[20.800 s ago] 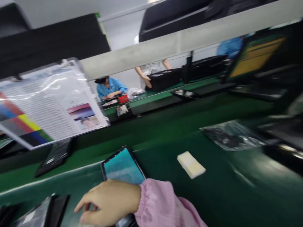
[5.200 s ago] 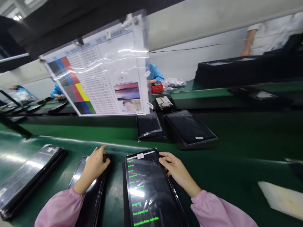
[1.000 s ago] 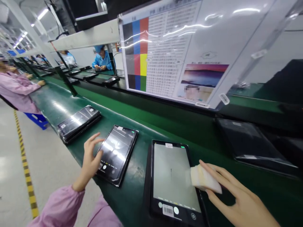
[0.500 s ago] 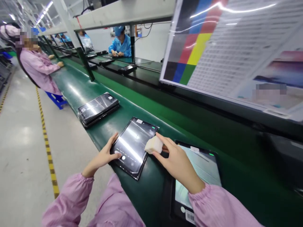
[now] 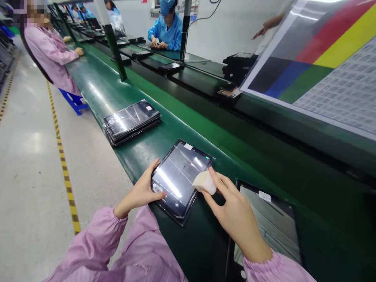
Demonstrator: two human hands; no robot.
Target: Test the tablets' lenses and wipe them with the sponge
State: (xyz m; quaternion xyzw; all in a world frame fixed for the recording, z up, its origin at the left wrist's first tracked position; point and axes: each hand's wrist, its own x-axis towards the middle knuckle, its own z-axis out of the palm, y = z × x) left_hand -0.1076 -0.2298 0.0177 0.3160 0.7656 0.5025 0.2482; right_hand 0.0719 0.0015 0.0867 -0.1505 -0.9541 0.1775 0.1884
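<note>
A black tablet point(image 5: 180, 178) with a lit screen lies on the green conveyor belt point(image 5: 164, 129). My left hand point(image 5: 143, 192) grips its near left edge, thumb on the screen's lower corner. My right hand point(image 5: 235, 215) pinches a small folded white cloth point(image 5: 205, 182) and presses it against the tablet's right edge. A second tablet point(image 5: 270, 227) with a lit screen lies to the right, partly under my right wrist and pink sleeve.
A stack of bagged dark tablets point(image 5: 131, 121) lies further left on the belt. A colour test chart point(image 5: 320, 66) hangs at upper right. A person in pink point(image 5: 49, 51) and a person in blue point(image 5: 166, 29) work along the line. Floor with yellow-striped tape point(image 5: 63, 156) is on the left.
My right hand brought the cloth from the right tablet to the left one. My left hand shifted from tapping the screen to holding the left tablet's edge. The view swung left.
</note>
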